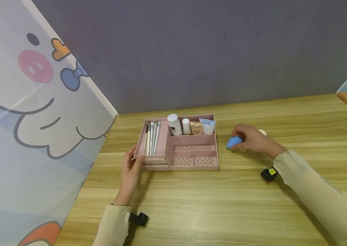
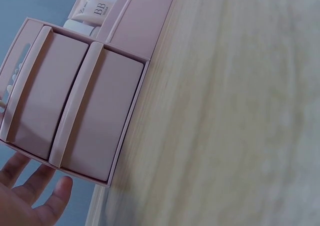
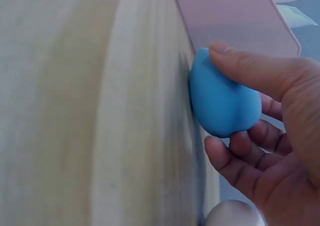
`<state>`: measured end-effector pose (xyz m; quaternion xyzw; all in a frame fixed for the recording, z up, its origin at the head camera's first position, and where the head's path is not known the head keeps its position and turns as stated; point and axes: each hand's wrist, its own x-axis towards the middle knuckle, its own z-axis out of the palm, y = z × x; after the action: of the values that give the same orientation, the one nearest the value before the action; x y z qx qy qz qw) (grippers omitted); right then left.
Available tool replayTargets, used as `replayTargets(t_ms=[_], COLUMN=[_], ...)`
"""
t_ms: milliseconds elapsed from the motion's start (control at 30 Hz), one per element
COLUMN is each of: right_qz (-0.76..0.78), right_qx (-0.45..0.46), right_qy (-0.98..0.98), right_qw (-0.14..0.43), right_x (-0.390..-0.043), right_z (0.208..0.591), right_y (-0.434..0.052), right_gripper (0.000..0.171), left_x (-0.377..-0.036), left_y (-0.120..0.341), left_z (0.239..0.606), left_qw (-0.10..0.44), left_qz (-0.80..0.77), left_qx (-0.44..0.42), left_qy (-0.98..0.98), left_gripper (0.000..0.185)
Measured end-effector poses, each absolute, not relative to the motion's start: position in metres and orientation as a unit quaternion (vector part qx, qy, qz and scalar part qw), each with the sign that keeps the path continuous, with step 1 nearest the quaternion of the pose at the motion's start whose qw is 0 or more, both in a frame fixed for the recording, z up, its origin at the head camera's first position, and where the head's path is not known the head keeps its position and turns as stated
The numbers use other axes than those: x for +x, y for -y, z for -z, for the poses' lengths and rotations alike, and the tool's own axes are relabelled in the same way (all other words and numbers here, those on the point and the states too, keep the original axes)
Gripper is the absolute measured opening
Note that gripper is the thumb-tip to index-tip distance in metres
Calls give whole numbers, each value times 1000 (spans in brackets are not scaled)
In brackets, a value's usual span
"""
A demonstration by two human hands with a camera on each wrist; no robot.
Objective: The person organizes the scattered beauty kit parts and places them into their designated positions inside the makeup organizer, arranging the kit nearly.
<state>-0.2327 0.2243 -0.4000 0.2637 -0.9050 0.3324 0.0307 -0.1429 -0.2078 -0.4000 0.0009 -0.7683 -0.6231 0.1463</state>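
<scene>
Blue sponge (image 1: 233,141) sits on the desk (image 1: 222,205) just right of the pink organizer (image 1: 211,167), pinched by the right hand (image 1: 253,139), its tip toward the tray. The left hand (image 1: 131,167), fingers seemingly relaxed, steadies the organizer's left corner.
</scene>
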Motion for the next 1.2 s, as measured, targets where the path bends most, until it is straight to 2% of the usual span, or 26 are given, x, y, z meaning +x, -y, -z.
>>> replayTargets(t_ms=[567, 1200], right_qz=[-342, -357], right_qx=[213, 207], right_qy=[915, 909], right_qw=[26, 61], right_x=[-225, -215], right_z=[397, 375], right_y=[-224, -219], right_gripper=[35, 33], left_x=[-143, -143], left_y=[207, 207], left_z=[402, 400], left_qw=[159, 147], left_qz=[627, 627], left_qx=[-2, 0], left_qy=[763, 765], left_gripper=[44, 45])
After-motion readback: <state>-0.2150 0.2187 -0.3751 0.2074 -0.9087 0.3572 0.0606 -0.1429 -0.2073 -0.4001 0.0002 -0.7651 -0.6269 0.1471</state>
